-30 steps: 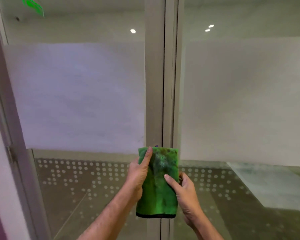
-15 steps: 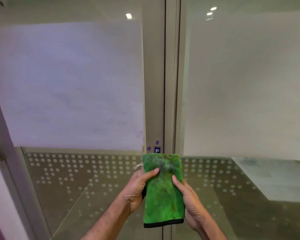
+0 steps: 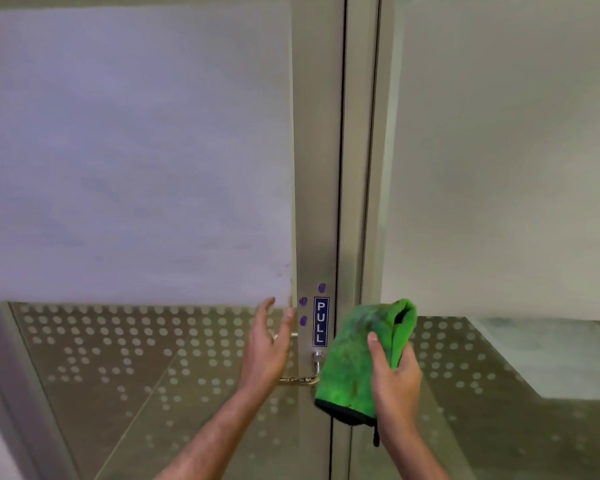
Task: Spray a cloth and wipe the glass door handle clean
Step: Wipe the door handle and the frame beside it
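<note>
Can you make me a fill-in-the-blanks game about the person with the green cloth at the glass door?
1. The green cloth is held in the person's ____ hand.
2. The blue sign on the door frame says ____.
3. The left hand is open and holds ____.
4. The three smudges beside the sign are coloured ____.

Missing words: right; PULL; nothing; purple

Metal door stile (image 3: 314, 202) with blue PULL label (image 3: 320, 321), purple smudges (image 3: 303, 301), brass handle (image 3: 300, 380).
</note>
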Tool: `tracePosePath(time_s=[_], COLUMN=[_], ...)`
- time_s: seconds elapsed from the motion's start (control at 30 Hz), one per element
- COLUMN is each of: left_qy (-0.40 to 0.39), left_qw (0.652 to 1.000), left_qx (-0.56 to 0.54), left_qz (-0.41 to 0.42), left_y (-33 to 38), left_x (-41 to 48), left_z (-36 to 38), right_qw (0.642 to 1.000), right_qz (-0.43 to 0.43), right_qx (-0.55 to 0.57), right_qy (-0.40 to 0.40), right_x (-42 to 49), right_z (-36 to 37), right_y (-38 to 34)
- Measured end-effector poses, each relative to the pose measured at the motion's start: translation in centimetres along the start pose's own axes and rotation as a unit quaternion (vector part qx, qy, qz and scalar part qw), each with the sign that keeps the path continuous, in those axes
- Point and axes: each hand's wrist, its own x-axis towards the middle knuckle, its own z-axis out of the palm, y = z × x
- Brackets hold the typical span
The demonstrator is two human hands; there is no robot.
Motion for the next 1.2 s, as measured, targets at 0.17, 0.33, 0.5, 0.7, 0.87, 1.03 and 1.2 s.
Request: tracePosePath(time_s=[0.17, 0.33, 0.5, 0.7, 0.87, 1.03, 1.2], left_qy=[0.110, 0.146, 0.143, 0.137, 0.151, 0.168, 0.180], left_qw=[0.973, 0.931, 0.912, 0.888, 0.877, 0.864, 0.856], left_qx=[0.142, 0.239, 0.262, 0.311, 0.318, 0.326, 0.326], left_qz=[0.146, 0.232, 0.282, 0.309, 0.328, 0.344, 0.358], left_y=[-0.8, -1.7, -1.7, -3.2, -4.2, -4.9, -5.4], left_x=[5.0, 8.4, 11.7, 15.2, 16.3, 17.1, 18.0], left_z=[-1.2, -1.0, 0.9, 1.4, 1.9, 2.4, 2.8], right_qw=[0.983, 0.952, 0.929, 0.883, 0.876, 0.863, 0.849], right_qz=[-0.136, -0.226, -0.281, -0.329, -0.346, -0.365, -0.376], right_qx=[-0.103, -0.181, -0.200, -0.316, -0.332, -0.349, -0.372], right_qy=[0.064, 0.097, 0.135, 0.112, 0.056, 0.033, 0.011], right_x=[1.4, 2.3, 3.2, 5.2, 6.1, 7.1, 7.5], right_z=[2.6, 4.9, 4.8, 5.6, 9.6, 11.1, 12.1], right_y=[0.4, 1.3, 2.6, 4.1, 4.2, 4.8, 5.2])
